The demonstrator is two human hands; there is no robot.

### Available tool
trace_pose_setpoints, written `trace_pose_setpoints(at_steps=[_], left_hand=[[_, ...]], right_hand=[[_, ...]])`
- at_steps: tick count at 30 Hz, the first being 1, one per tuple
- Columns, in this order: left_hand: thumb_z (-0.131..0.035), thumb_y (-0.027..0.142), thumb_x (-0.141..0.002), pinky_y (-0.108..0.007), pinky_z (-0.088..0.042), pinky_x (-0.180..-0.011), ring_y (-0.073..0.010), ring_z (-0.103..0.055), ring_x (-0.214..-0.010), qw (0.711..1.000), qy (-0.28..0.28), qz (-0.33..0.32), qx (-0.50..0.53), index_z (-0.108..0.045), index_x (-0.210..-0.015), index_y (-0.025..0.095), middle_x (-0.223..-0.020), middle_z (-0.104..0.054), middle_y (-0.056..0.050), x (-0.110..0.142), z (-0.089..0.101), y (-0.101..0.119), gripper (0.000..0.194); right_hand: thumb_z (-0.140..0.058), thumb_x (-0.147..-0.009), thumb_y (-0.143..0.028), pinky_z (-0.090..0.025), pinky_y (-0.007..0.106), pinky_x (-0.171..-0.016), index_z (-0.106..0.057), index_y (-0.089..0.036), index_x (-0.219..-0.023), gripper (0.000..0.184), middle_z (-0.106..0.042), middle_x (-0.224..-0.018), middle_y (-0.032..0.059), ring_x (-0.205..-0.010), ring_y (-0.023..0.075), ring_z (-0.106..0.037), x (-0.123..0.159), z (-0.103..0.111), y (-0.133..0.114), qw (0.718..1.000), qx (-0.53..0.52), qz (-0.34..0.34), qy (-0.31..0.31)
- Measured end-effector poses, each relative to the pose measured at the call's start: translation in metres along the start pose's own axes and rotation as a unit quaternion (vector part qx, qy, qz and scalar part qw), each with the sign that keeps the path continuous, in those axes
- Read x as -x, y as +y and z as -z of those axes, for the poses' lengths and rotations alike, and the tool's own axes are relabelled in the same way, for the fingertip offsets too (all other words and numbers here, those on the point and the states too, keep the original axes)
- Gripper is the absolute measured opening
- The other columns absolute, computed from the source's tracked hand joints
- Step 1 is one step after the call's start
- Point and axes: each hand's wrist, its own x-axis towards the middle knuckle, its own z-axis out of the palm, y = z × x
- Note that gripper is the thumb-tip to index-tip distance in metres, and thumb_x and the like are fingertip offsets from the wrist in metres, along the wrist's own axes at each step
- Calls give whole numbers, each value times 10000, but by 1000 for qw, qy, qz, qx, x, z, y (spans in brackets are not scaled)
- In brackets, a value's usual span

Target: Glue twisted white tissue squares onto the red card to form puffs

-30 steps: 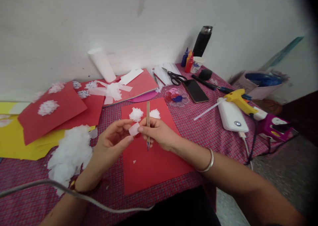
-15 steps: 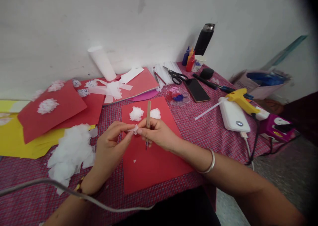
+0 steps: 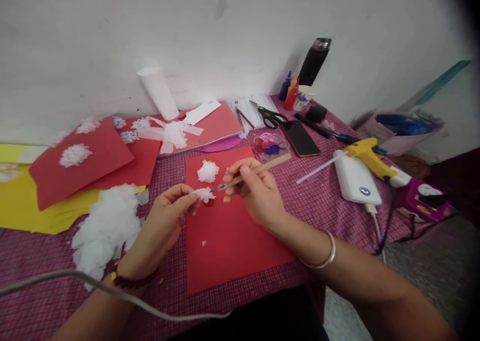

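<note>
Between thumb and fingers, my left hand (image 3: 170, 216) pinches a small ruffled piece of white tissue paper (image 3: 204, 195). My right hand (image 3: 258, 191) grips a wooden paintbrush (image 3: 272, 163) with a light handle, tilted so its dark tip meets or nearly meets the tissue piece. Both are above a red sheet of paper (image 3: 232, 246). On that sheet a fluffy white paper puff (image 3: 208, 171) sits near the top; a second puff is mostly hidden behind my right hand. A tiny white scrap (image 3: 203, 243) lies lower on the sheet.
A heap of white tissue pieces (image 3: 108, 226) lies at left. A paint palette (image 3: 270, 146), black scissors (image 3: 268, 115) and a phone (image 3: 301, 138) are beyond the sheet. A yellow glue gun (image 3: 369, 156) rests by a white power bank (image 3: 356, 178). A cable (image 3: 150, 308) crosses the foreground.
The paintbrush has swung from upright to slanting, its tip now at the tissue piece. My right hand has let go of the tissue and moved right; my left still pinches it.
</note>
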Motion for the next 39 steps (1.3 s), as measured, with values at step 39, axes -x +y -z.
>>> trace_pose_setpoints(at_steps=[39], left_hand=[[-613,301,-763,-269,-426,-613,-144,-539,-632,999,-21,-43,24,-696,-649,198,-660,-635,-27,6,-8,8,175]], right_hand=[[-550,-908,-467,-564,267,-673,-567,-190,-892,278,-613,-721,-8,-632,102,-631,1,0,6,995,56,-18,-77]])
